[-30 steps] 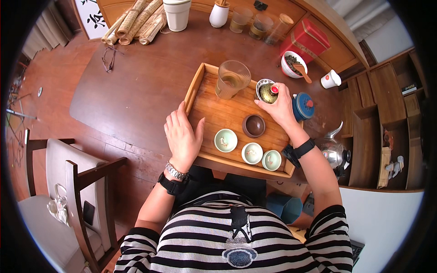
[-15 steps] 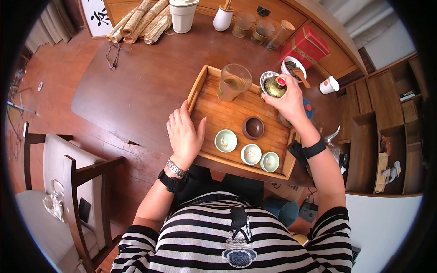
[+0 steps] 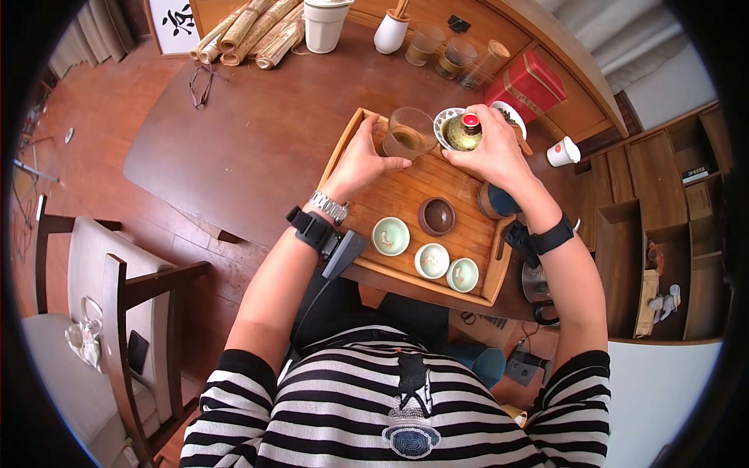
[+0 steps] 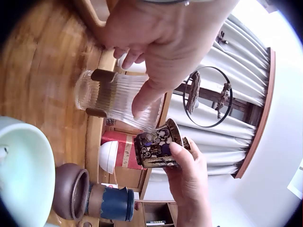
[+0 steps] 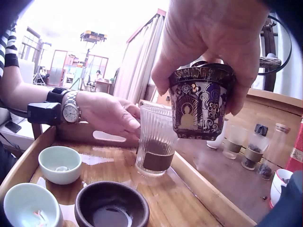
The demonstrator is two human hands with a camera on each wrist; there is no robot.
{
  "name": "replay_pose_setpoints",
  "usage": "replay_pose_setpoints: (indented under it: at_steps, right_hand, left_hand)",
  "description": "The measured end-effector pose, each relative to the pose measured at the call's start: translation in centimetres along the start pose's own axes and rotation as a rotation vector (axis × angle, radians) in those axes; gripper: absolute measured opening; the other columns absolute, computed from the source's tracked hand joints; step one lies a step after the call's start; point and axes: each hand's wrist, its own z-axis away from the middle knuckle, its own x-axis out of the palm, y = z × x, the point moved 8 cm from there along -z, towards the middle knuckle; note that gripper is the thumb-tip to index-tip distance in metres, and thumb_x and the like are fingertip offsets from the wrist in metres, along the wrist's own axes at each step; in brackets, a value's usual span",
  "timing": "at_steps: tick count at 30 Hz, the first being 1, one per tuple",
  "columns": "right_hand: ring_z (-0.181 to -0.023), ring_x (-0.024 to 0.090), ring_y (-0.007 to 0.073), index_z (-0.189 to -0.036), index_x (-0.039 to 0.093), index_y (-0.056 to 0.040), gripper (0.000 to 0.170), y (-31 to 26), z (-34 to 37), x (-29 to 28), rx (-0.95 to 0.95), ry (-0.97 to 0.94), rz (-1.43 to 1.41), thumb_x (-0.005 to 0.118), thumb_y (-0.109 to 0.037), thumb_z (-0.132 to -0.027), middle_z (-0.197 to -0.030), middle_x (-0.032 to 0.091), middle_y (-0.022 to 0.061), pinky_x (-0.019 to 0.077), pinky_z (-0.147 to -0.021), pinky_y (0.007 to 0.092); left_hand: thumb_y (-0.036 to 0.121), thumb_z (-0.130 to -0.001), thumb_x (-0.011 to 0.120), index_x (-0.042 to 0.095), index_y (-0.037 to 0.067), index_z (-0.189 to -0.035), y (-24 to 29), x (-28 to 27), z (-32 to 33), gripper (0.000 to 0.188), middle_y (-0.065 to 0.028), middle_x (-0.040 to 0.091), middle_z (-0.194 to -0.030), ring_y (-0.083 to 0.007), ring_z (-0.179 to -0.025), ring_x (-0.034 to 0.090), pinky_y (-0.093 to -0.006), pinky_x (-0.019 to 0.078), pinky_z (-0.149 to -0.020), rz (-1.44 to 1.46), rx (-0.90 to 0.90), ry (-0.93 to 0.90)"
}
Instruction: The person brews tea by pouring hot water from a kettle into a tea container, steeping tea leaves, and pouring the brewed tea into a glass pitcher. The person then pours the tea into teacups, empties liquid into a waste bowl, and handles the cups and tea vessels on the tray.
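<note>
Dark lidded cup: raised, tilted, at the tray's one o'clock; right hand grips it.
Ribbed glass: upright at twelve; left hand loosely spread beside it, contact unclear.
Tray: wooden, pale green bowls five to seven.
Table: brown, scrolls toward eleven.
Room: chair toward eight, shelves three, curtain one.

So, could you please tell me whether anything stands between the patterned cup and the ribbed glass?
Nothing visible does: the patterned cup, held in the right hand, is beside the ribbed glass, though I can't tell if they touch. The left hand is at the glass's opposite side.
</note>
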Motion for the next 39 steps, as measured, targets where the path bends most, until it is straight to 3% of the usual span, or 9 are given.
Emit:
replay_pose_setpoints:
  at_steps: [3, 7, 9, 13, 20, 22, 28, 34, 39]
  right_hand:
    - [-0.097, 0.050, 0.0324, -0.105, 0.049, -0.0002, 0.061, -0.4, -0.3, 0.2, -0.037, -0.023, 0.045, 0.075, -0.028, -0.057, -0.098, 0.050, 0.0200, 0.0428, -0.084, 0.0385]
    - [-0.095, 0.051, 0.0341, -0.103, 0.049, 0.0007, 0.060, -0.7, -0.8, 0.5, -0.076, -0.059, 0.098, 0.074, -0.027, -0.057, -0.097, 0.050, 0.0207, 0.0440, -0.082, 0.0392]
    - [-0.091, 0.053, 0.0357, -0.102, 0.049, 0.0015, 0.059, -1.1, -0.9, 0.5, -0.118, -0.057, 0.150, 0.073, -0.027, -0.057, -0.096, 0.050, 0.0221, 0.0454, -0.079, 0.0395]
    - [-0.088, 0.054, 0.0373, -0.103, 0.049, 0.0019, 0.060, -1.6, -1.4, 0.5, -0.136, -0.104, 0.208, 0.073, -0.026, -0.056, -0.095, 0.050, 0.0232, 0.0464, -0.077, 0.0405]
    - [-0.085, 0.056, 0.0383, -0.101, 0.050, 0.0022, 0.056, -2.6, -2.1, 0.5, -0.155, -0.157, 0.279, 0.072, -0.024, -0.056, -0.092, 0.052, 0.0248, 0.0481, -0.075, 0.0416]
    - [-0.085, 0.057, 0.0380, -0.101, 0.051, 0.0026, 0.056, -2.7, -2.3, 0.6, -0.154, -0.190, 0.304, 0.072, -0.023, -0.055, -0.089, 0.053, 0.0239, 0.0485, -0.074, 0.0412]
    - [-0.084, 0.057, 0.0381, -0.097, 0.052, 0.0028, 0.053, -3.3, -2.6, 0.5, -0.181, -0.186, 0.324, 0.072, -0.021, -0.054, -0.088, 0.054, 0.0251, 0.0489, -0.073, 0.0417]
    - [-0.084, 0.058, 0.0382, -0.094, 0.052, 0.0033, 0.052, -3.6, -2.9, 0.6, -0.190, -0.218, 0.358, 0.073, -0.021, -0.053, -0.086, 0.055, 0.0249, 0.0496, -0.072, 0.0422]
    - [-0.084, 0.058, 0.0378, -0.094, 0.052, 0.0036, 0.052, -3.9, -2.9, 0.7, -0.211, -0.217, 0.392, 0.073, -0.022, -0.053, -0.086, 0.055, 0.0249, 0.0498, -0.072, 0.0420]
  left_hand:
    - [0.012, -0.065, 0.079, 0.029, -0.004, -0.132, -0.6, 1.4, -0.7, 0.085, -0.0137, 0.042, -0.129, -0.0197, -0.115, 0.044, -0.0285, 0.0380, -0.094, 0.248, -0.070, -0.175]
    - [0.004, -0.067, 0.075, 0.032, -0.004, -0.131, -0.4, 2.0, -0.8, 0.078, -0.0097, 0.042, -0.128, -0.0154, -0.104, 0.051, -0.0262, 0.0426, -0.088, 0.306, 0.045, -0.161]
    - [0.002, -0.067, 0.075, 0.039, -0.002, -0.126, -0.7, 2.2, -0.4, 0.070, -0.0087, 0.049, -0.120, -0.0161, -0.104, 0.049, -0.0277, 0.0417, -0.090, 0.631, -0.096, -0.169]
    - [-0.003, -0.068, 0.072, 0.033, -0.003, -0.131, -1.0, 2.4, -0.5, 0.074, -0.0101, 0.041, -0.129, -0.0119, -0.097, 0.053, -0.0270, 0.0439, -0.087, 0.647, -0.124, -0.214]
    - [0.001, -0.065, 0.074, 0.041, -0.002, -0.125, -1.6, 2.3, -0.8, 0.069, -0.0081, 0.048, -0.122, -0.0147, -0.108, 0.045, -0.0263, 0.0354, -0.094, 0.724, -0.129, -0.204]
    - [-0.003, -0.068, 0.070, 0.033, -0.002, -0.131, -1.7, 2.3, -0.9, 0.073, -0.0090, 0.035, -0.134, -0.0127, -0.097, 0.052, -0.0268, 0.0416, -0.090, 0.652, -0.111, -0.214]
    - [-0.003, -0.066, 0.070, 0.041, -0.001, -0.125, -1.6, 2.1, -0.7, 0.066, -0.0072, 0.046, -0.123, -0.0164, -0.115, 0.041, -0.0280, 0.0342, -0.097, 0.727, -0.164, -0.211]
    - [-0.008, -0.068, 0.063, 0.042, 0.001, -0.124, -1.6, 2.2, -0.7, 0.061, -0.0044, 0.048, -0.117, -0.0147, -0.110, 0.043, -0.0263, 0.0407, -0.090, 0.870, -0.203, -0.219]
    - [-0.006, -0.072, 0.060, 0.037, 0.001, -0.130, -1.4, 2.2, -0.6, 0.063, -0.0054, 0.042, -0.130, -0.0138, -0.111, 0.045, -0.0272, 0.0369, -0.093, 0.827, -0.180, -0.248]
